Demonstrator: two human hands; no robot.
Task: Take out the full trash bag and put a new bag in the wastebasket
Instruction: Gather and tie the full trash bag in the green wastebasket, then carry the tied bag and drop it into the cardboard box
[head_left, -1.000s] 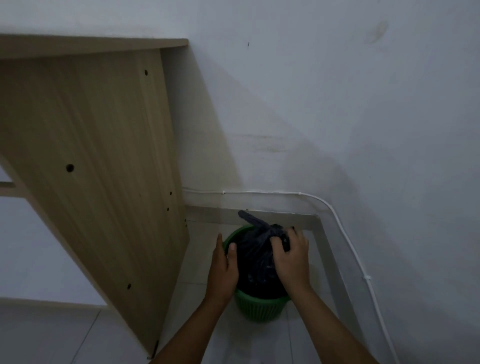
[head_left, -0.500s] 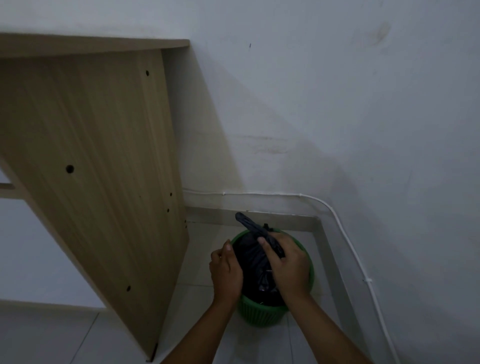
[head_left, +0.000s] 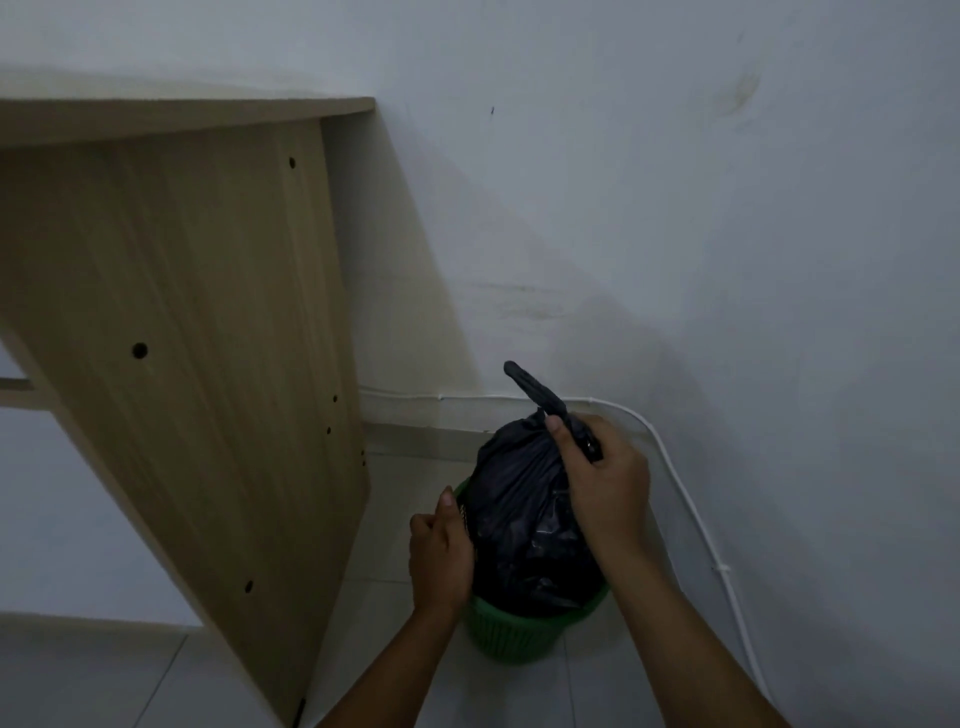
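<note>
A full black trash bag (head_left: 524, 525) rises halfway out of a small green wastebasket (head_left: 511, 636) standing on the floor in the room's corner. My right hand (head_left: 605, 483) is shut on the bag's tied neck, whose knotted end sticks up above my thumb. My left hand (head_left: 440, 553) grips the wastebasket's left rim and presses against the bag's side. The lower part of the bag is hidden inside the basket.
A wooden desk side panel (head_left: 197, 364) stands close on the left of the basket. White walls (head_left: 727, 260) meet in the corner behind it. A white cable (head_left: 691, 509) runs along the wall base on the right. Pale floor tiles (head_left: 130, 680) lie in front.
My right hand has closed on the bag's neck and lifted it, so the bag now stands well above the rim. My left hand has shifted to hold the basket rim.
</note>
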